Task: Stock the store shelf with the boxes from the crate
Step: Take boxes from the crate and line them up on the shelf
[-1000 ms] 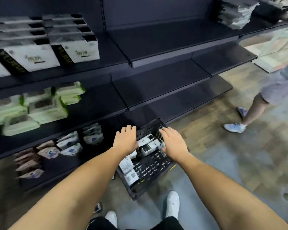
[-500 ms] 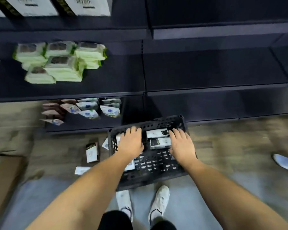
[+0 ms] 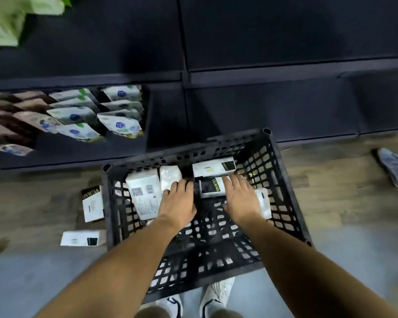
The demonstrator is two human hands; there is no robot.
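Closer now, both hands [image 3: 210,200] flat, empty, over glossy boxes [image 3: 213,169] in latticed plastic crate [image 3: 285,191].

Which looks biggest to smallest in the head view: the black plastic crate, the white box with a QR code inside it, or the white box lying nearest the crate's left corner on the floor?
1. Black plastic crate.
2. QR-code box.
3. Floor box, though similar and blurred.

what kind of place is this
Most likely a retail store aisle during restocking. Dark tiered shelving carries rows of packaged pouches on its lowest level, and a black plastic crate of white product boxes sits on the floor in front.
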